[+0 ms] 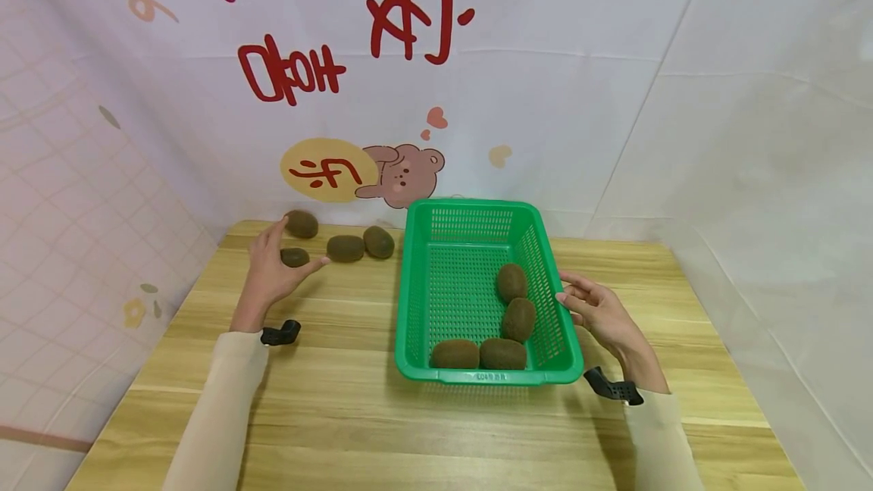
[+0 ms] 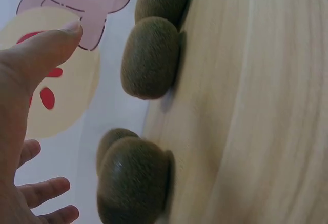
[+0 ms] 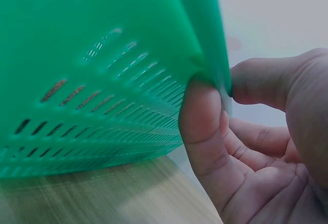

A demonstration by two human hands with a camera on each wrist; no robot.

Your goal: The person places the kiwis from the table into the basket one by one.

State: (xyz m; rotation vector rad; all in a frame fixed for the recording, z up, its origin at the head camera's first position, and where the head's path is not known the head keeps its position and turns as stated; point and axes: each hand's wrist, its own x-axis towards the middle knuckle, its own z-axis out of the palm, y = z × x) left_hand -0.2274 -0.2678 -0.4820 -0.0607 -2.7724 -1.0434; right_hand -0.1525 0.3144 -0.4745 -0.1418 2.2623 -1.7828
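Cream sleeves [image 1: 217, 408] come in over the wooden desk [image 1: 341, 430], a black strap [image 1: 281, 333] at each wrist. Four kiwis sit in the green basket [image 1: 404, 309]: a near pair [image 1: 455, 354] along the front wall, a second pair [image 1: 518, 320] along the right. Thumb and fingers of the right hand [image 1: 603, 317] pinch the basket's right rim. Beyond, the left hand [image 1: 269, 271] spreads open about one small-looking kiwi [image 1: 295, 257], gripping nothing; another kiwi [image 1: 302, 224] lies behind it, and two more [image 1: 345, 248] lie to its right. Farthest back hangs white printed cloth [image 1: 546, 97].
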